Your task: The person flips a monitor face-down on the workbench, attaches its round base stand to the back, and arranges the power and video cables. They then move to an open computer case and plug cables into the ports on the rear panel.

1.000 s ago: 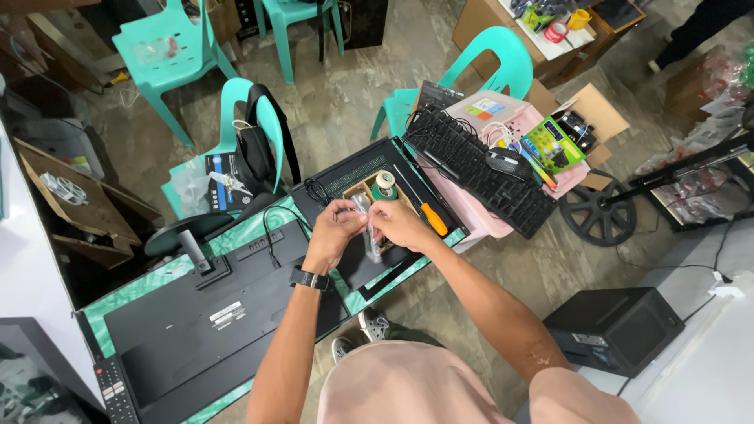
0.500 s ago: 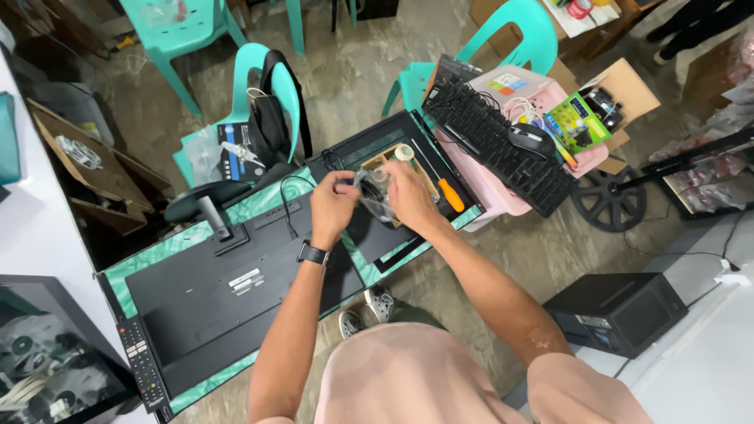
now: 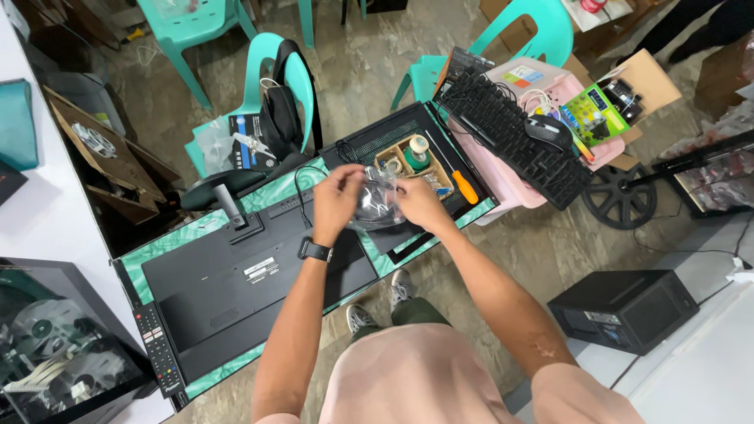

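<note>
The largest thing on the green-patterned table is a flat-screen monitor lying face down, its black back up and its stand jutting from the far edge; everything else is placed here against it. Just past the monitor's right end lies a perforated black panel, and on that sits a small open wooden tray holding a roll of tape, with an orange-handled screwdriver lying beside the tray. A remote control rests along the monitor's left end. Farther right of the monitor, off the table, a black keyboard and a mouse sit on a pink bin. Over the monitor's right end both hands meet on a clear plastic bag, held in the air just above the panel's near edge. The left hand, a black watch at its wrist, is curled with fingertips pinched on the bag's left upper edge; the right hand is likewise closed in a pinch on the right edge. What the bag contains is too blurred to tell. The work looks to be at the stage of getting the bag open — the two pinches sit either side of its mouth. The next move would call for pulling those edges steadily apart while keeping the bag over the tray or panel, so small contents — if there are any — do not scatter.
</note>
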The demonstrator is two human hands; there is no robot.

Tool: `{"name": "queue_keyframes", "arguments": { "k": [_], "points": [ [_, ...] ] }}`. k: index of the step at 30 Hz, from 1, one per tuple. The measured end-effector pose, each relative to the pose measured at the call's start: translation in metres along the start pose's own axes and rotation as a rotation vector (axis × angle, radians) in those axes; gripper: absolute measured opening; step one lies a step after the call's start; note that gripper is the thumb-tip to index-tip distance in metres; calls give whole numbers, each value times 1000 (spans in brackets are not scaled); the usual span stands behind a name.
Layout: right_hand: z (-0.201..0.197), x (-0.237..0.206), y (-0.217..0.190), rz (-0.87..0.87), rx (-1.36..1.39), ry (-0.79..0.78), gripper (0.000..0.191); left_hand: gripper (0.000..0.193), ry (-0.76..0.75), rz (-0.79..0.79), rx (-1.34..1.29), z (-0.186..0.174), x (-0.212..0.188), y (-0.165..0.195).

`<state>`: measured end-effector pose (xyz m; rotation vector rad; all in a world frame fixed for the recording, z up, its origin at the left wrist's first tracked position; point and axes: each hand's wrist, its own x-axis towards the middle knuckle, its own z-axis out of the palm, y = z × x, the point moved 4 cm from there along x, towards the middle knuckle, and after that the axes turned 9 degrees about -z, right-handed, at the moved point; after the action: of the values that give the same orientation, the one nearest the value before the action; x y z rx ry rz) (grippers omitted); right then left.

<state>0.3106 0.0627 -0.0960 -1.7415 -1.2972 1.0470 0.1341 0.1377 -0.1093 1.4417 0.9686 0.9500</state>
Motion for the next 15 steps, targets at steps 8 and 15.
{"name": "queue_keyframes", "arguments": {
  "k": [8, 15],
  "points": [
    [-29, 1, 7, -105, -282, -22, 29, 19, -161, -12, 264, 2, 19, -13],
    [-45, 3, 7, -336, -341, 22, 27, 24, -355, -300, -50, 32, 23, -26]
  ]
}}
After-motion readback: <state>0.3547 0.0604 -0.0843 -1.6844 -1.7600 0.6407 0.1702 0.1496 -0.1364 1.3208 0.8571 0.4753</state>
